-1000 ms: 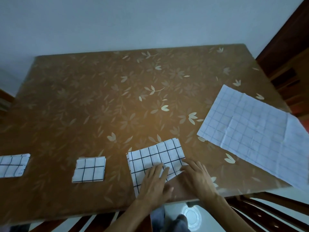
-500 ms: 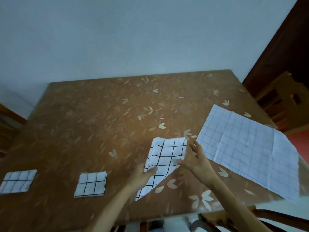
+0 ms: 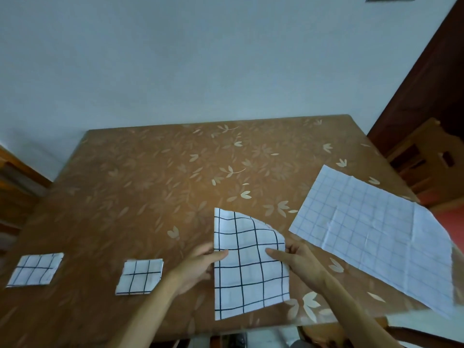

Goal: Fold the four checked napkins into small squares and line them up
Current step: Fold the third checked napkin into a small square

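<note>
At the far left of the brown leaf-patterned table (image 3: pixel 150 172), two folded white black-checked napkin squares (image 3: pixel 35 270) (image 3: pixel 139 277) are lined up. The half-folded black-checked napkin strip (image 3: pixel 248 264) is pinched at mid-length by the left hand (image 3: pixel 198 266) and right hand (image 3: pixel 298 259). Edges should be matched squarely before creasing. An unfolded pale-checked napkin (image 3: pixel 371 234) lies flat at the right.
</note>
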{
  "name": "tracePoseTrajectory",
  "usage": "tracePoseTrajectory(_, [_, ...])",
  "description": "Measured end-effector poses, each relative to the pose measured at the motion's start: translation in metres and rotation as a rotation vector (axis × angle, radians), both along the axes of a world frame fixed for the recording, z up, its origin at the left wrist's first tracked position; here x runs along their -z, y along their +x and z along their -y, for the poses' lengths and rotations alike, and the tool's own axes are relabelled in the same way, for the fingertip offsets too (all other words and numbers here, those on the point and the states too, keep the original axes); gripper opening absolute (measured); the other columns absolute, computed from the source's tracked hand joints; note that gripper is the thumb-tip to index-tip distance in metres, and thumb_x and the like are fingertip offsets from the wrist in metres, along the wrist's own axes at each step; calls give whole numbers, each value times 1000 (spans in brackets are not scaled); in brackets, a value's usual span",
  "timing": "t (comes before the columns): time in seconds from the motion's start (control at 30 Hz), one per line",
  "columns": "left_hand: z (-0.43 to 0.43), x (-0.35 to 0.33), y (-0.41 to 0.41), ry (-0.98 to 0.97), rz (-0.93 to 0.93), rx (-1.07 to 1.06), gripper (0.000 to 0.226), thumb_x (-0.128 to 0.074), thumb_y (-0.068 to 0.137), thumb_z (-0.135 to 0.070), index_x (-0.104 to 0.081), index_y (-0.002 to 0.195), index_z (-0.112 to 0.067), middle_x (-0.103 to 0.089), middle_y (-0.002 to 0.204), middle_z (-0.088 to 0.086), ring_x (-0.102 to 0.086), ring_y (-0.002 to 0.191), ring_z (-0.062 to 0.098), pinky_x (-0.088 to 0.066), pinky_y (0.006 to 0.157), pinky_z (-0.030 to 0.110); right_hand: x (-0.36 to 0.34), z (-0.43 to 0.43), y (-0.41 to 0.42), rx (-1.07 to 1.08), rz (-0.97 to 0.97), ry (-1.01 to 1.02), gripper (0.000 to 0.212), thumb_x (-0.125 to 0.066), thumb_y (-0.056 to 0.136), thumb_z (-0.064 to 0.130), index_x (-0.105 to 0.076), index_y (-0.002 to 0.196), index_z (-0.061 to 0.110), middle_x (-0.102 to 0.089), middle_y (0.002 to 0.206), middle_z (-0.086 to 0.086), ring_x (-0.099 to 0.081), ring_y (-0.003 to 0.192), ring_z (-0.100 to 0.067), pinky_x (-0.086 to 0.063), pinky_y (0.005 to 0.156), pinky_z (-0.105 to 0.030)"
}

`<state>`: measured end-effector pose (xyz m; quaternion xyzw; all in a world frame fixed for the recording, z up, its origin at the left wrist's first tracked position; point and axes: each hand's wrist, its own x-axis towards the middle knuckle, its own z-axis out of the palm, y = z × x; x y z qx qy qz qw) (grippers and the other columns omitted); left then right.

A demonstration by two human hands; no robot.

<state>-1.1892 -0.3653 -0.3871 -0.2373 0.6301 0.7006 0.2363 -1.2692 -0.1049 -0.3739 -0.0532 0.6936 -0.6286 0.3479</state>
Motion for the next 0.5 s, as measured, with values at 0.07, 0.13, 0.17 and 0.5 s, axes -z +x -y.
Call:
tracePoseTrajectory(0.07, [4, 0, 5, -53, -28, 41, 34, -71, 89, -37, -65, 121, -27, -70, 122, 1, -68, 108, 28, -55, 91, 41, 5, -3, -2, 16, 10, 6, 23, -68, 92, 19, -72, 113, 10, -75, 112, -10, -72, 102, -30, -54, 95, -50])
tracePoseTrajectory(0.13, [4, -2, 7, -55, -65, 41, 31, -66, 94, -27, -63, 124, -22, -73, 116, 3, -72, 100, 29, -57, 75, 34, 8, -5, -2, 23, 24, -4, 25, -66, 93, 17, -71, 117, 11, -74, 114, -10, -71, 104, -31, -54, 96, -51])
tracePoseTrajectory(0.17, [6, -2, 8, -56, -74, 36, 31, -66, 94, -25, -62, 125, -21, -74, 115, 3, -73, 98, 28, -58, 73, 34, 10, -5, -3, 21, 31, -14, 25, -65, 94, 15, -70, 118, 10, -73, 115, -10, -71, 105, -31, -54, 96, -51])
tracePoseTrajectory(0.5, [6, -2, 4, 57, -94, -128, 34, -48, 96, 7, -77, 87, -8, -76, 98, 11, -72, 85, 23, -58, 68, 30, 21, -7, -10, 53, -1, -1, 38, -44, 94, -10, -77, 81, 4, -75, 97, -17, -69, 92, -35, -56, 81, -43])
